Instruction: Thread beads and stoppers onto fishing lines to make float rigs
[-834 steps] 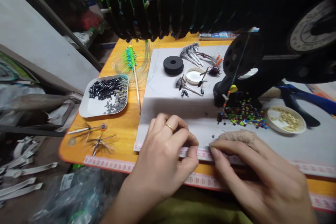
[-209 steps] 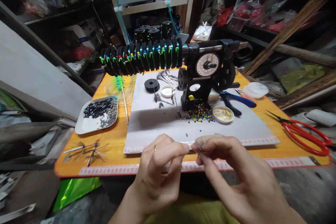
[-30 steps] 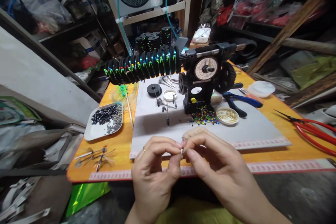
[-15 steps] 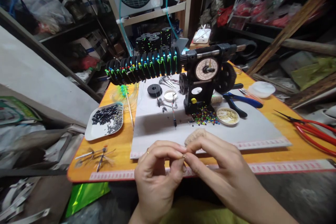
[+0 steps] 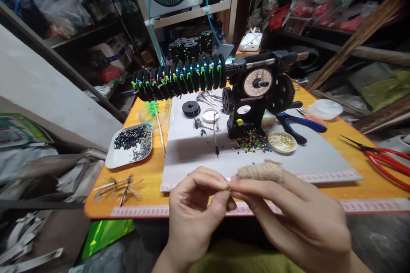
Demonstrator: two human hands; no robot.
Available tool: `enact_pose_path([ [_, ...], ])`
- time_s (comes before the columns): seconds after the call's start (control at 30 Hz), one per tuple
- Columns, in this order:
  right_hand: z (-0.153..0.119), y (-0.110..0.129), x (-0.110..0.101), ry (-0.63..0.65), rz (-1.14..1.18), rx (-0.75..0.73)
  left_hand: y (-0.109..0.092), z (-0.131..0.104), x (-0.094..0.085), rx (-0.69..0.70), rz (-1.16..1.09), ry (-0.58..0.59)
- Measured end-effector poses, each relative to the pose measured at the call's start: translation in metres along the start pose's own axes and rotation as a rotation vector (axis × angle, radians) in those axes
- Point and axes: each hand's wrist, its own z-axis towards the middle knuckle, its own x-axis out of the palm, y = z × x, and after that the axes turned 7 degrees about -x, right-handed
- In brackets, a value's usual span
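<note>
Fingers of your left hand [image 5: 197,209] and right hand [image 5: 304,209] pinch, tip to tip, a tiny, mostly hidden piece [image 5: 229,189] by the near edge of the white board [image 5: 307,164] — likely light and slippery, stiffness unclear, so best held lightly at its ends.

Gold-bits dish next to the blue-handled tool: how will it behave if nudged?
The dish is wide and shallow, so it would probably slide rather than tip. The white board under it looks flat and smooth, likely offering little grip. The gold bits lie loose with no lid, so a sharp jolt might scatter some.
</note>
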Motion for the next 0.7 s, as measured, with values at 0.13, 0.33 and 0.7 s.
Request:
enact_pose_path([
  [0.13, -0.0006, -0.0019, 0.0034, -0.016, 0.085, 0.062, 0.0014, 0.0019, -0.0009, 0.077, 0.068, -0.04],
  [0.33, -0.0005, -0.006, 0.0016, 0.044, 0.099, 0.127, -0.002, 0.0017, -0.0058, 0.11, 0.134, -0.022],
  [0.7, -0.0052, 0.0002, 0.0057, -0.014, 0.098, 0.175, 0.0009, 0.0022, -0.0035, 0.043, 0.05, -0.064],
])
